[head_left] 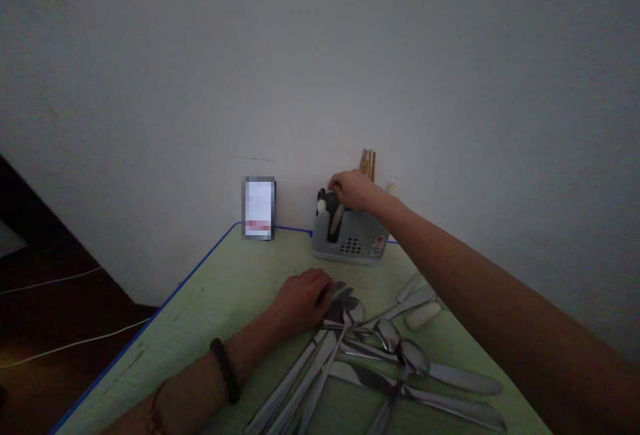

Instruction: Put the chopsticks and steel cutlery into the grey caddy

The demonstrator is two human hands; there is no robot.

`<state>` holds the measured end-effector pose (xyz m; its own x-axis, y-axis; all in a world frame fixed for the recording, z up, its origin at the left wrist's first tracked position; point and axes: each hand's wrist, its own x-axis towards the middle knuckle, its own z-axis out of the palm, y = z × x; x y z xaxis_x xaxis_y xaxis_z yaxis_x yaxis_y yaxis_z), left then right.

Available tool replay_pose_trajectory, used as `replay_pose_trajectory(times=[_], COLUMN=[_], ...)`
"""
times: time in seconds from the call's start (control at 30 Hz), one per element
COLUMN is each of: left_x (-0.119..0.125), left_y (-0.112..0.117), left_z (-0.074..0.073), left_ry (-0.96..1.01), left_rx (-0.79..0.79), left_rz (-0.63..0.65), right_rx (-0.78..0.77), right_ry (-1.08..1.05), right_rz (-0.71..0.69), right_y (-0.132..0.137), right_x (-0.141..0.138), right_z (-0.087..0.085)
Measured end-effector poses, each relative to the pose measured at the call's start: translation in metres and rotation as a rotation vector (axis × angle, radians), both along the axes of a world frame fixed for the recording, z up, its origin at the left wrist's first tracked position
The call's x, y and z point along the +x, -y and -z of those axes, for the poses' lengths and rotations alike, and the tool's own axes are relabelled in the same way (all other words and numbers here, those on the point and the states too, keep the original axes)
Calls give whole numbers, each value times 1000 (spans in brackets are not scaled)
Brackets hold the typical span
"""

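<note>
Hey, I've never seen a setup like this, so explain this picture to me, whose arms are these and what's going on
There's no machine here: these are one person's bare arms, seen by a camera worn on their head, looking forward and down. The left hand rests on the pale green table, beside scattered spoons and other metal cutlery. The right hand reaches to the top of a gray holder, near the wall. Whether either hand grips anything is hidden. Wooden sticks show behind the right hand, and a blurred, lit screen stands at the far edge.
</note>
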<state>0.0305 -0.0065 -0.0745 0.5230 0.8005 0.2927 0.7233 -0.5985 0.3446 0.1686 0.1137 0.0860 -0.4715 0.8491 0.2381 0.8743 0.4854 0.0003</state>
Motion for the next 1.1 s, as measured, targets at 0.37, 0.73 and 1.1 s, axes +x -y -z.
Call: replay_pose_trajectory(times=[0.37,0.73,1.1], left_x=[0,1,-6], left_y=[2,9,5], left_z=[-1,-6,-24], left_ry=[-35,-206,-192], left_rx=[56,109,-197], left_rz=[-16,-27,-63], right_rx=[275,214,-119], right_ry=[-162,-518,-380], right_rz=[-122,-216,1], right_y=[51,133,132], right_x=[32,72,75], right_z=[15,117,153])
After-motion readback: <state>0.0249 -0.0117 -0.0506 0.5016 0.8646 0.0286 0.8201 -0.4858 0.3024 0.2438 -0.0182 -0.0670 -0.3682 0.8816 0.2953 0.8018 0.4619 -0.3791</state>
